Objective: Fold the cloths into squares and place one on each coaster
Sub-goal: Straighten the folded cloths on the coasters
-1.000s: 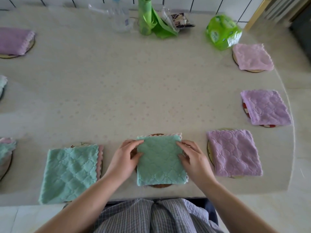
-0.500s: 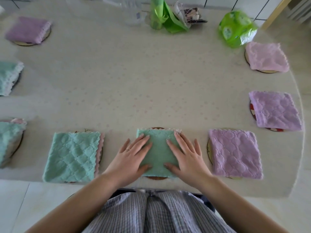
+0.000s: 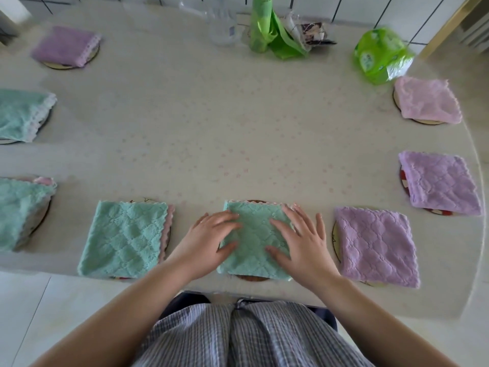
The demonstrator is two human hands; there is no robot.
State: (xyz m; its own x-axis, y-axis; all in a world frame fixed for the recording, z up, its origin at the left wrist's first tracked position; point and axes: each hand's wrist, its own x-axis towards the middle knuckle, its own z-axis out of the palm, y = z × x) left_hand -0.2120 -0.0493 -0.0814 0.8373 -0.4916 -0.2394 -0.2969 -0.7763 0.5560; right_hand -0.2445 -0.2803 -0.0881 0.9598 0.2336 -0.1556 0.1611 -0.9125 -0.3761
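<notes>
Left hand point(image 3: 209, 241) and right hand point(image 3: 301, 242): no clenched grip, fingers flat, pressing green cloth point(image 3: 255, 243) onto coaster point(image 3: 252, 278) beneath, likely smoothing the fold so it stays square. Purple cloth point(image 3: 375, 245) just right.

1. Left hand point(image 3: 209, 241): palm down, fingers straight and slightly spread, pointing far and to the right; thumb extended toward the right hand.
2. Right hand point(image 3: 300, 241): palm down, fingers straight and fanned apart, pointing far and slightly left; thumb extended toward the left hand.
3. Both hands lie flat, side by side, thumbs near each other but apart; neither grip is closed around anything.
4. Left forearm: bare, rising from the near left corner toward the wrist.
5. Right forearm: bare, rising from the near right corner toward the wrist.
6. Wrists: roughly level with each other, forearms converging toward the centre.
</notes>
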